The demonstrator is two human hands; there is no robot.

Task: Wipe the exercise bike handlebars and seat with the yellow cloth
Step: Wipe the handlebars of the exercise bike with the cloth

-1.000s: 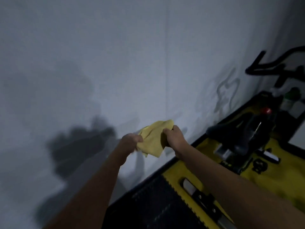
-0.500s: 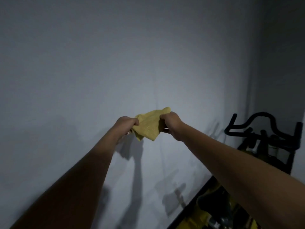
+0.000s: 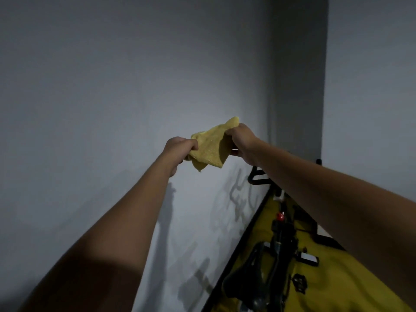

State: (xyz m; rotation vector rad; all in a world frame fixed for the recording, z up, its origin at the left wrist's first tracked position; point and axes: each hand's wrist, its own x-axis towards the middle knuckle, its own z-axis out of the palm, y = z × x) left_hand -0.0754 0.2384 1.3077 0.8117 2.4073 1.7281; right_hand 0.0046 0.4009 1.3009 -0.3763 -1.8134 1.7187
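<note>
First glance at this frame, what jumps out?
The crumpled yellow terry cloth, held up mid-frame before the pale grey wall, its left end gripped by the left hand, its right by the right hand. Lower right, the black exercise bike's saddle stands on a yellow floor mat.

Home workout corner; exercise bike (image 3: pixel 276 255) on a yellow mat (image 3: pixel 337 278).

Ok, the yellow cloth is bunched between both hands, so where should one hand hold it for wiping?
Probably the upper edge of the cloth, gathered from above by the right hand, which already pinches the top corner. The cloth hangs folded, its loose point downward, so that free lower part could lie flat on the handlebars.
</note>
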